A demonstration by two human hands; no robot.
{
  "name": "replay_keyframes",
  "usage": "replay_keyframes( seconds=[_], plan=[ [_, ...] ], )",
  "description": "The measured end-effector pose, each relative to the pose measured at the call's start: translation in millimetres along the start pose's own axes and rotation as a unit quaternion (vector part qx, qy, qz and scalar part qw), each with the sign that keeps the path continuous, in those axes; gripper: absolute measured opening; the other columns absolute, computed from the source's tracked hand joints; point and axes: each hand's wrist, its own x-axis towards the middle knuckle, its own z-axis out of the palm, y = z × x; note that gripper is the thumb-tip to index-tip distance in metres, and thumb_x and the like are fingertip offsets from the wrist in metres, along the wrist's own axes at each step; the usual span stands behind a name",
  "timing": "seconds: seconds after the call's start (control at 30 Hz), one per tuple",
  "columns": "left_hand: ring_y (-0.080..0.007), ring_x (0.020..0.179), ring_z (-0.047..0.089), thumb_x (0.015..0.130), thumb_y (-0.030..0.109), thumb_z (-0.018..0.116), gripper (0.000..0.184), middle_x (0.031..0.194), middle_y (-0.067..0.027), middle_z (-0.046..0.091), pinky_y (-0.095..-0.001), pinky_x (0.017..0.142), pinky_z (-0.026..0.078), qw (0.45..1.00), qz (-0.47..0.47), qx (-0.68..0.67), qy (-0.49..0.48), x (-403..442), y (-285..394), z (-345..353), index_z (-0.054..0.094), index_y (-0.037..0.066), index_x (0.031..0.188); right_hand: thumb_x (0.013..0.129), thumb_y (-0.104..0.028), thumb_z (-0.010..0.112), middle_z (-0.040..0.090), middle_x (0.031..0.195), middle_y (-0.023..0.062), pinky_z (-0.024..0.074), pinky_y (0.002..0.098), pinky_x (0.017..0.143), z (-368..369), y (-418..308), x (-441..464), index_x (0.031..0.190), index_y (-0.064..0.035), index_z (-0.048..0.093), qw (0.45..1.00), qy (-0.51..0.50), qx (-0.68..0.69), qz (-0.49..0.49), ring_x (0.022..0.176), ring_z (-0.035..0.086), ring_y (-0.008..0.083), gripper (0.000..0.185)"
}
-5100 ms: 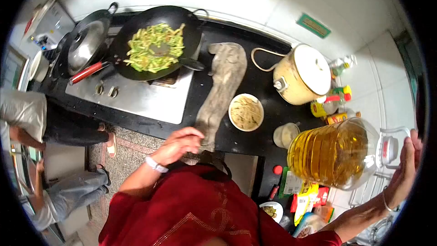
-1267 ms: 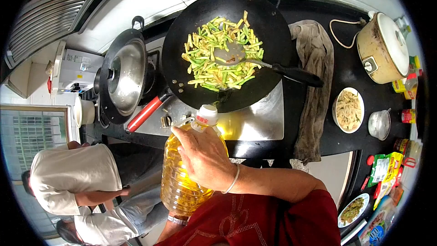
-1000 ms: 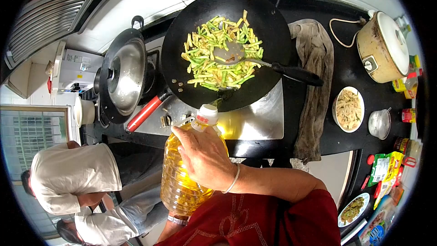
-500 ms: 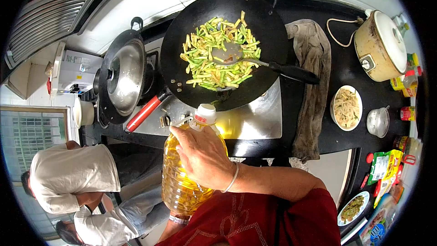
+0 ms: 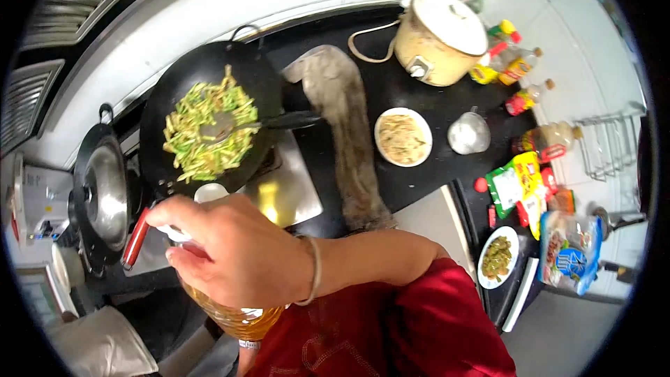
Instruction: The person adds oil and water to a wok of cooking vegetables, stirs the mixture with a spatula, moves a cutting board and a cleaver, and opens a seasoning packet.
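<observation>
A large clear bottle of yellow cooking oil (image 5: 234, 313) is in front of my red shirt, its white cap (image 5: 211, 191) toward the stove. My right hand (image 5: 234, 255) is closed on its upper part near the neck, thumb and forefinger bent, covering much of it. From below, my left hand (image 5: 247, 356) reaches the bottle's lower part; only the wrist with a watch shows, the fingers hidden behind the bottle. Beyond the cap, a black wok (image 5: 157, 136) holds chopped green vegetables (image 5: 213, 129). A black-handled spatula (image 5: 289, 120) rests in it.
At left stands another pan with a metal lid (image 5: 112, 202). A grey cloth (image 5: 345, 126) lies right of the wok. Farther right are a rice cooker (image 5: 436, 42), a bowl of pale strips (image 5: 403, 137), a metal cup (image 5: 469, 133) and a plate of food (image 5: 498, 258). People stand at lower left.
My view has swung to the right, so the wok sits farther left and more seasoning bottles show. My right hand has moved up over the bottle's neck and hides more of it.
</observation>
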Motion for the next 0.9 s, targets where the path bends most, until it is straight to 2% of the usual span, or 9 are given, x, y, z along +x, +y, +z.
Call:
replay_keyframes(
  seconds=[0.1, 0.23, 0.37, 0.57, 0.67, 0.7, 0.73, 0.8, 0.9],
  plan=[
    [-0.0300, 0.140, 0.032, 0.101, 0.048, 0.044, 0.064, 0.152, -0.0144, 0.034, -0.0558, 0.113, 0.028, 0.998, -0.047, 0.015, -0.037, 16, -20, 7, 0.028, 0.011, 0.151, 0.083, -0.004, 0.064, 0.061, 0.064, 0.0130, 0.0449, 0.0342, 0.052, -31, -37, -11, 0.101, 0.0064, 0.058, 0.991, 0.021, 0.082, 0.101, 0.054, 0.060, 0.0180, 0.022],
    [-0.0302, 0.140, 0.032, 0.101, 0.048, 0.044, 0.064, 0.152, -0.0144, 0.034, -0.0561, 0.113, 0.028, 0.986, -0.129, 0.032, -0.098, 42, -65, 28, 0.027, 0.011, 0.151, 0.085, -0.005, 0.067, 0.059, 0.065, 0.0001, 0.0409, 0.0244, 0.051, -74, -84, -35, 0.104, 0.0056, 0.063, 0.986, 0.114, 0.114, 0.038, 0.060, 0.051, 0.0029, 0.023],
    [-0.0303, 0.141, 0.031, 0.101, 0.048, 0.044, 0.064, 0.152, -0.0144, 0.033, -0.0564, 0.114, 0.028, 0.955, -0.230, 0.064, -0.178, 72, -129, 67, 0.027, 0.011, 0.151, 0.089, 0.000, 0.064, 0.061, 0.068, 0.0020, 0.0412, 0.0209, 0.051, -123, -151, -60, 0.113, 0.0018, 0.062, 0.967, 0.155, 0.194, 0.056, 0.059, 0.053, 0.0034, 0.025],
    [-0.0305, 0.141, 0.031, 0.101, 0.049, 0.044, 0.065, 0.153, -0.0144, 0.033, -0.0569, 0.114, 0.027, 0.907, -0.308, 0.123, -0.259, 88, -214, 121, 0.027, 0.011, 0.151, 0.098, -0.008, 0.052, 0.048, 0.066, -0.0007, 0.0186, 0.0166, 0.035, -168, -242, -89, 0.130, 0.0034, 0.052, 0.953, 0.290, 0.068, -0.053, 0.042, 0.021, -0.0014, 0.034],
    [-0.0314, 0.141, 0.030, 0.100, 0.050, 0.044, 0.067, 0.153, -0.0143, 0.032, -0.0595, 0.113, 0.027, 0.890, -0.402, 0.070, -0.205, 84, -217, 135, 0.026, 0.011, 0.152, 0.096, -0.004, 0.054, 0.059, 0.074, 0.0091, 0.0228, 0.0181, 0.037, -225, -267, -99, 0.123, 0.0037, 0.057, 0.966, 0.228, 0.050, -0.109, 0.044, 0.027, 0.0016, 0.028],
    [-0.0315, 0.140, 0.032, 0.099, 0.050, 0.047, 0.068, 0.152, -0.0146, 0.034, -0.0637, 0.111, 0.027, 0.885, -0.378, 0.144, -0.232, 85, -216, 133, 0.029, 0.011, 0.151, 0.096, -0.003, 0.055, 0.060, 0.074, 0.0100, 0.0230, 0.0184, 0.037, -245, -271, -99, 0.119, 0.0039, 0.059, 0.967, 0.213, 0.025, -0.136, 0.044, 0.028, 0.0025, 0.025],
    [-0.0320, 0.140, 0.033, 0.099, 0.049, 0.047, 0.067, 0.151, -0.0143, 0.036, -0.0641, 0.111, 0.027, 0.885, -0.366, 0.170, -0.231, 84, -214, 131, 0.030, 0.010, 0.150, 0.096, -0.002, 0.055, 0.063, 0.073, 0.0121, 0.0268, 0.0188, 0.034, -259, -276, -98, 0.116, 0.0086, 0.061, 0.946, 0.276, -0.026, -0.169, 0.041, 0.033, 0.0045, 0.024],
    [-0.0328, 0.139, 0.034, 0.099, 0.048, 0.046, 0.065, 0.150, -0.0139, 0.039, -0.0649, 0.111, 0.025, 0.884, -0.344, 0.223, -0.223, 81, -206, 124, 0.032, 0.009, 0.149, 0.098, -0.005, 0.051, 0.053, 0.077, 0.0056, 0.0224, 0.0156, 0.039, -295, -289, -102, 0.128, 0.0084, 0.051, 0.937, 0.310, -0.081, -0.142, 0.047, 0.026, -0.0008, 0.033],
    [-0.0296, 0.133, 0.043, 0.100, 0.044, 0.046, 0.057, 0.142, -0.0108, 0.049, -0.0617, 0.109, 0.030, 0.892, -0.325, 0.249, -0.192, 75, -195, 99, 0.037, 0.010, 0.145, 0.096, -0.002, 0.052, 0.053, 0.080, 0.0070, 0.0240, 0.0164, 0.043, -339, -287, -103, 0.125, 0.0112, 0.051, 0.919, 0.349, -0.115, -0.143, 0.050, 0.029, 0.0006, 0.032]
  ],
)
